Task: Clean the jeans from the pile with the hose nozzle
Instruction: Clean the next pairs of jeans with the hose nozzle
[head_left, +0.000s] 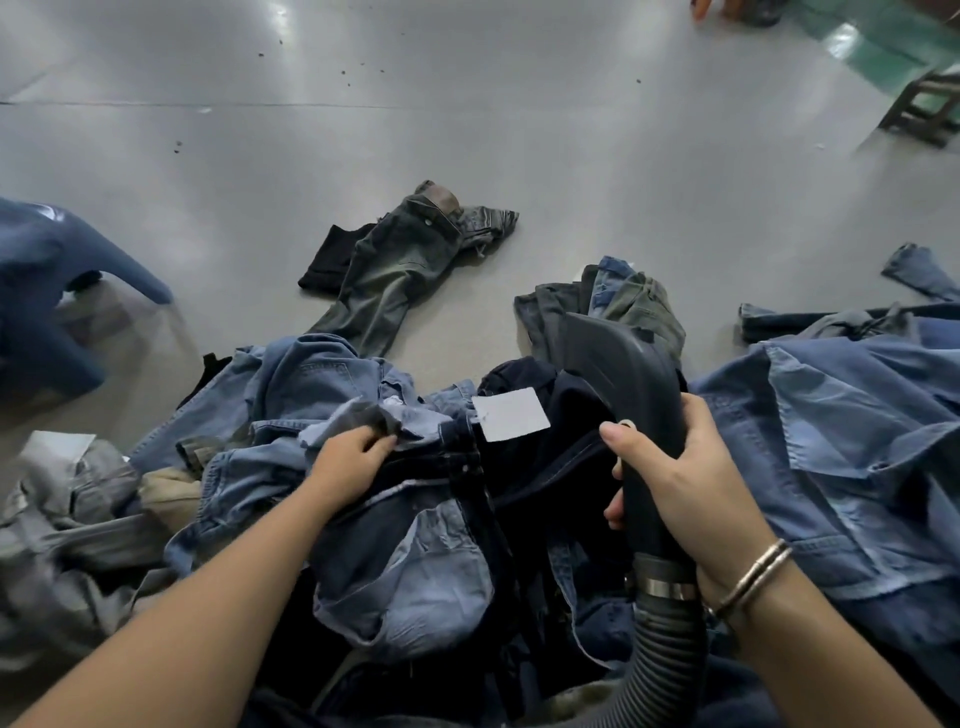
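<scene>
Two hands are busy: your left hand (349, 457) pinches a fold of light denim atop the pile (395, 519), fingers curled into the cloth, while your right hand (670, 478) wraps the black hose nozzle (618, 364), thumb up its side. Pull one pair free and taut before bringing the mouth down. Jeans lie crumpled, mixed light and dark blue; which garment you hold is hard to tell.

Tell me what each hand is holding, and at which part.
The right hand grips the black hose nozzle around its neck, just above the ribbed hose. The left hand pinches a fold of light blue jeans on the pile.
</scene>
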